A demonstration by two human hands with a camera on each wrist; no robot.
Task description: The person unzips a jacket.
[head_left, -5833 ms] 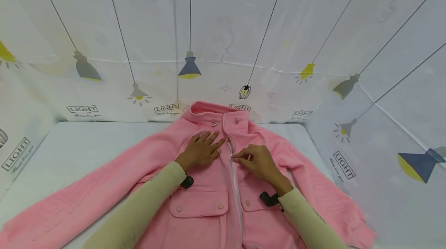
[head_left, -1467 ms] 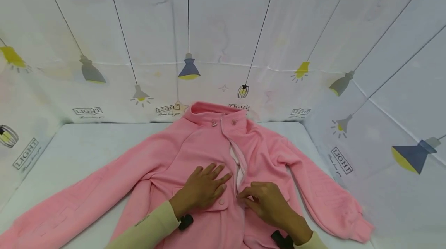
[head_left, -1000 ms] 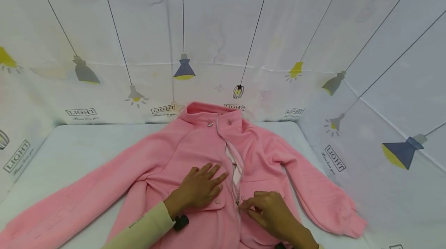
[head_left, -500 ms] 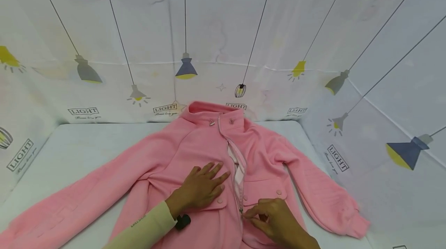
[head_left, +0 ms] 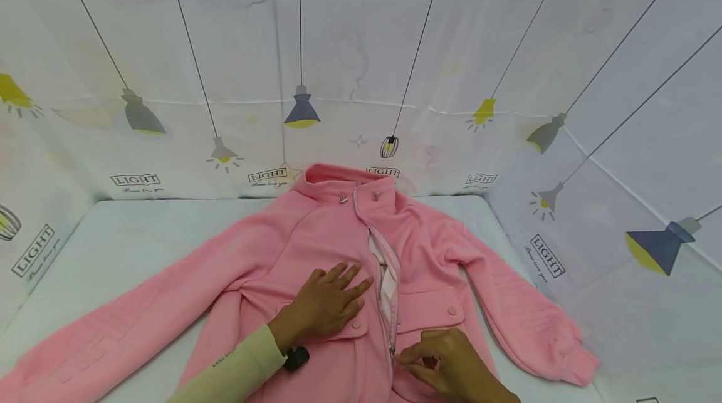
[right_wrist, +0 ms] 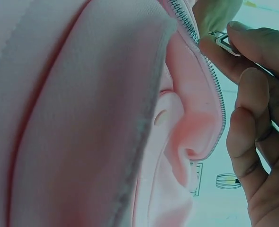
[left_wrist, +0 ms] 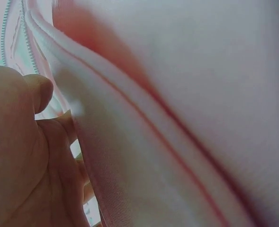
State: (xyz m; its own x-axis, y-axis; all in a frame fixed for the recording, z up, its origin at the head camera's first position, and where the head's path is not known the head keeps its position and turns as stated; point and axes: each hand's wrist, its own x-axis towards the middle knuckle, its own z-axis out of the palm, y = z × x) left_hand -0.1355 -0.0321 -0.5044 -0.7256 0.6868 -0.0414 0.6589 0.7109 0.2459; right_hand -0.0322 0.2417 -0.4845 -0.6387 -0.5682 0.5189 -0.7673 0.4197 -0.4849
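A pink jacket (head_left: 327,234) lies front up, its collar away from me and both sleeves spread out. My left hand (head_left: 327,306) rests with fingers spread on the jacket's left front, over a pocket flap. My right hand (head_left: 445,362) pinches the zipper pull (right_wrist: 224,43) between thumb and index finger, low on the front. Above the pull the zipper teeth (right_wrist: 218,90) are parted, and a white lining (head_left: 387,281) shows in the gap. In the left wrist view the left hand (left_wrist: 30,151) lies beside a pink fold of cloth that fills most of the frame.
The jacket lies on a white table (head_left: 152,234). A white backdrop (head_left: 361,46) printed with hanging lamps stands behind and at both sides. Metal cord ends (head_left: 343,198) sit at the collar. A buttoned pocket flap (head_left: 429,311) lies beside the zipper, above the right hand.
My right hand has drawn the zipper pull down from near the collar to beside the lower pocket, and the gap has lengthened. The left hand has moved down from the upper chest to the pocket.
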